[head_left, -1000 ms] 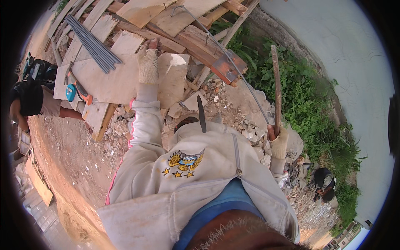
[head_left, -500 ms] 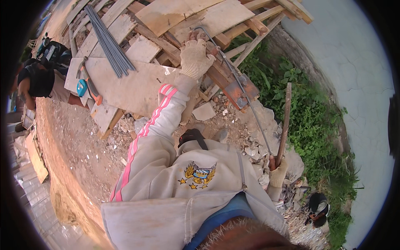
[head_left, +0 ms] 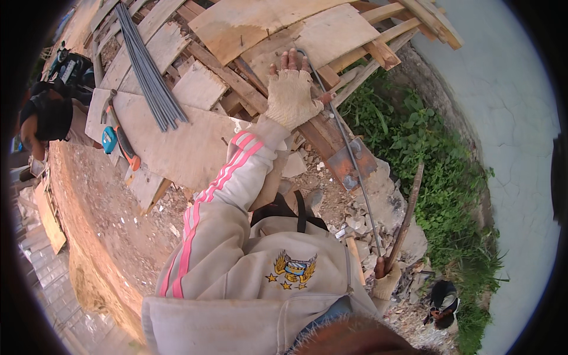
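My left hand [head_left: 292, 97], in a cream fingerless work glove, lies flat with fingers stretched on the boards and its thumb out toward a steel rod [head_left: 355, 155]. The rod has a bent far end beside my fingertips and crosses a rusty metal plate [head_left: 350, 163] fixed on a wooden beam [head_left: 318, 131]. At the lower right my gloved right hand [head_left: 386, 279] is closed round the near end of a long rusty bar [head_left: 407, 210]. The rod's near end reaches this hand too; whether it is gripped as well, I cannot tell.
On the plywood [head_left: 177, 130] at left lie a bundle of steel rods [head_left: 147, 71], a hammer [head_left: 121, 133] and a teal tape measure [head_left: 109, 139]. Green plants [head_left: 438, 165] grow beside a pale wall [head_left: 515, 148]. Another person [head_left: 50, 121] is at far left; rubble [head_left: 361, 222] covers the ground.
My left hand has straightened from curled fingers near the rod's bent end to lying flat. My right hand has come lower and nearer, with the rusty bar and the rod's near end.
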`<state>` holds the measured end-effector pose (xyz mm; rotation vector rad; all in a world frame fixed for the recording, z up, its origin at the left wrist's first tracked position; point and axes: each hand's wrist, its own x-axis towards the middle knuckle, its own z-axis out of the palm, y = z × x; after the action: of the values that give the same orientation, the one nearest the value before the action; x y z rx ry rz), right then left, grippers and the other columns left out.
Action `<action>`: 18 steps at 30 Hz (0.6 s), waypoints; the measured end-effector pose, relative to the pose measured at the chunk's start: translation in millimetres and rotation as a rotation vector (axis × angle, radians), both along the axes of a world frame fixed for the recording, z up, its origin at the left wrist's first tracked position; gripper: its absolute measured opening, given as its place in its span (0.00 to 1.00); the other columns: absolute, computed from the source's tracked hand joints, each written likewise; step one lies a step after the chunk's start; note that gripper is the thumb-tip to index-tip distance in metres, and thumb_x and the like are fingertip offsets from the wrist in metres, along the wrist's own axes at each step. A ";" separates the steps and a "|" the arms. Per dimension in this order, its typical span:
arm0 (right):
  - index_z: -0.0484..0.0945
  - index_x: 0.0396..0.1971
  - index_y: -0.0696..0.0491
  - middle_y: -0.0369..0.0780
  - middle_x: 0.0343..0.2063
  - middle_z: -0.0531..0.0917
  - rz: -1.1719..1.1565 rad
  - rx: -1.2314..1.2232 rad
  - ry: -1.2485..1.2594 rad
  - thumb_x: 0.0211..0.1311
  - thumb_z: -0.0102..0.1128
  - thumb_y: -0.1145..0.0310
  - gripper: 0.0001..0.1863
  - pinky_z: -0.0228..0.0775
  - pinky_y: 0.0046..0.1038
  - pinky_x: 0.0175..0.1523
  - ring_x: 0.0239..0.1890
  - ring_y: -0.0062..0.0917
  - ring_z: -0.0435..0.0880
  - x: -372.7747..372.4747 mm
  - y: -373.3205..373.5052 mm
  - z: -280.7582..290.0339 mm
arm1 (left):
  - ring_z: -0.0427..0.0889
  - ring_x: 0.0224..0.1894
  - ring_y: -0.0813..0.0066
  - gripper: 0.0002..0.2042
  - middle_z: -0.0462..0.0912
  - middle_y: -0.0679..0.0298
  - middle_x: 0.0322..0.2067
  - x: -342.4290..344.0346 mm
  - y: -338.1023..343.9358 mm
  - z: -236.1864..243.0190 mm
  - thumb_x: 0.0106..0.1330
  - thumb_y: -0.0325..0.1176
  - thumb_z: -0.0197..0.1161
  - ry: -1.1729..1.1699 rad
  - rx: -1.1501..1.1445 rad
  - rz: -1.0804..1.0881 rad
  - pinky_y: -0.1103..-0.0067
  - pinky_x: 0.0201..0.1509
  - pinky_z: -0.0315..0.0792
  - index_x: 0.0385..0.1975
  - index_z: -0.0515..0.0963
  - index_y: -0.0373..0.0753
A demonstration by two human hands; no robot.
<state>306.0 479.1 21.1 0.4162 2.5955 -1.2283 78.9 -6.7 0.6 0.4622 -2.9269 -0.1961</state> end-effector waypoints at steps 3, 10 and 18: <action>0.80 0.29 0.59 0.34 0.18 0.78 0.017 0.048 -0.046 0.68 0.70 0.53 0.22 0.64 0.25 0.27 0.21 0.16 0.74 -2.6 1.6 1.2 | 0.56 0.77 0.40 0.50 0.60 0.37 0.73 -0.1 -2.9 3.3 0.61 0.67 0.62 0.022 -0.004 -0.040 0.47 0.78 0.48 0.71 0.63 0.27; 0.80 0.31 0.58 0.32 0.19 0.79 -0.019 -0.060 -0.126 0.65 0.72 0.52 0.21 0.63 0.22 0.26 0.21 0.14 0.75 -6.7 2.0 5.2 | 0.56 0.77 0.41 0.50 0.61 0.38 0.73 -1.3 -2.3 2.3 0.60 0.66 0.64 0.080 0.068 -0.024 0.48 0.78 0.48 0.71 0.64 0.28; 0.82 0.33 0.57 0.32 0.20 0.79 -0.092 -0.092 -0.154 0.62 0.75 0.49 0.23 0.66 0.21 0.27 0.22 0.15 0.76 -1.2 6.7 -4.0 | 0.48 0.80 0.47 0.56 0.56 0.43 0.76 -4.5 -5.1 -2.8 0.56 0.76 0.58 -0.007 0.067 -0.007 0.49 0.80 0.36 0.74 0.62 0.33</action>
<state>304.8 485.8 17.1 0.5927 2.4044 -1.2853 74.4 -11.8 -2.2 0.4639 -2.9368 -0.2947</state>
